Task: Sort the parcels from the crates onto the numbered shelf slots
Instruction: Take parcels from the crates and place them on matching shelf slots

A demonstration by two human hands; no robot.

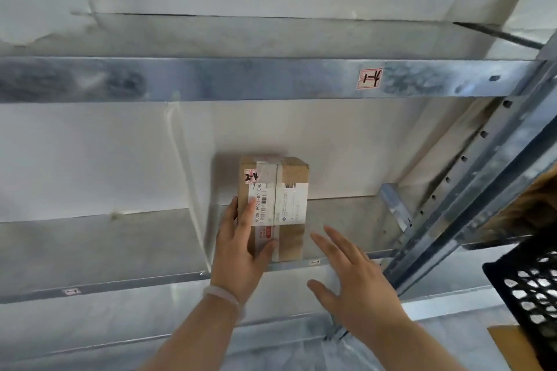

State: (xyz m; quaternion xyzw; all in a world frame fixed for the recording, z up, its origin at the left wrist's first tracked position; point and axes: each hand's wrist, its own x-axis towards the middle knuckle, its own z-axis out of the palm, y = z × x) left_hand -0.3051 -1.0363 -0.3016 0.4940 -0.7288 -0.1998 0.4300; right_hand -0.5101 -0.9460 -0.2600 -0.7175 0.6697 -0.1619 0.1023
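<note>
At the front edge of the metal shelf (355,220), the cardboard box (291,175) marked 2-4 stands upright. The left hand (238,250) grips its near left side. The right hand (355,280) hovers just beside it, fingers spread, holding nothing.

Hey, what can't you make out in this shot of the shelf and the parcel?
Head view only:
The edge label below the parcel: too small to read.
The left label on the same edge: blurred.
The parcel's fine print: too small, and the left hand covers its left side.
The crate: cut off by the right edge, contents hidden.
</note>
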